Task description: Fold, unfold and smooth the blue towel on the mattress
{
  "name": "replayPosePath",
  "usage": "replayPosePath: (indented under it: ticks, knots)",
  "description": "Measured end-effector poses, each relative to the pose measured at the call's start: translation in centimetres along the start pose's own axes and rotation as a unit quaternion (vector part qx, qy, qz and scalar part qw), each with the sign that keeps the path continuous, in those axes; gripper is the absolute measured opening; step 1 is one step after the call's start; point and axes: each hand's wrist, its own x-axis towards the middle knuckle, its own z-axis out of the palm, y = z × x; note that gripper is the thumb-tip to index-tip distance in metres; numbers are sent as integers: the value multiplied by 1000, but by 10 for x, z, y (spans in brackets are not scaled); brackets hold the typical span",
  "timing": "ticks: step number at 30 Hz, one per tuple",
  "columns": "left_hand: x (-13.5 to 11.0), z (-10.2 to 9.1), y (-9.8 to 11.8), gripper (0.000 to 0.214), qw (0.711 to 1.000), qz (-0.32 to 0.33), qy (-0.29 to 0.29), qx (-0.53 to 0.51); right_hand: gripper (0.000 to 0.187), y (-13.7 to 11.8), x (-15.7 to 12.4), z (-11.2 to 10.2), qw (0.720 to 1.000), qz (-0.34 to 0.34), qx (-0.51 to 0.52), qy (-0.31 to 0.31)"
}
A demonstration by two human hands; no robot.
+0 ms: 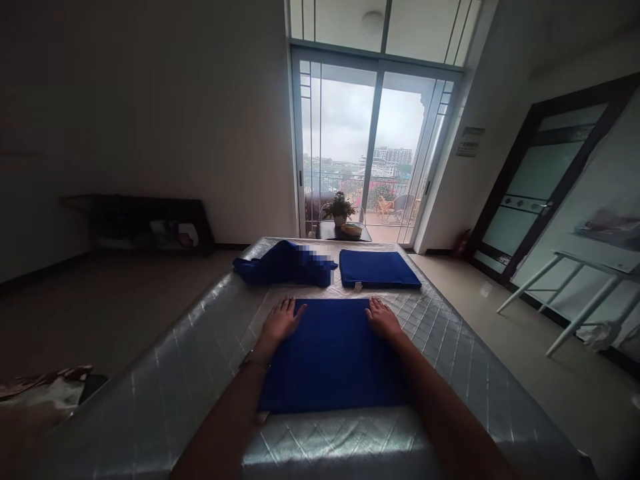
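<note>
Well, starting from the left of my feed, a rumpled blue cloth (285, 263) lies heaped near the far edge of the quilted silvery surface (450, 373), part of it pixelated. Nearer to me, the left grip (283, 322) is palm down with its fingers stretched out at the far left corner of the folded blue cloth (335, 353), thumb over the fabric, closed around nothing. That cloth lies flat on the surface, and at its far right corner the right grip (385, 321) rests just as flat, also clasping nothing. Beyond it and to the right is a second folded cloth (379, 268), with a white tag (358, 286) at its near edge. My worry is uneven pressure: if one side drags harder, the slick-looking cover could let the cloth skew or an upper layer slide; too strong a forward push might wrinkle it. As for direction, it sits square to me, far edge toward the glass doors (379, 120); it looks longer left to right, though foreshortening leaves me unsure of the long axis
</note>
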Motion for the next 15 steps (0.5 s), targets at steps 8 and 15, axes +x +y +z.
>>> replayPosePath:
  ticks: [8,15]
  knots:
    - [-1,6,-7,85,1000,3,20,10,63,0,-4,-1,1000,-3,5,19]
    - [0,9,-8,82,999,6,29,27,65,-9,-14,0,999,-21,19,28]
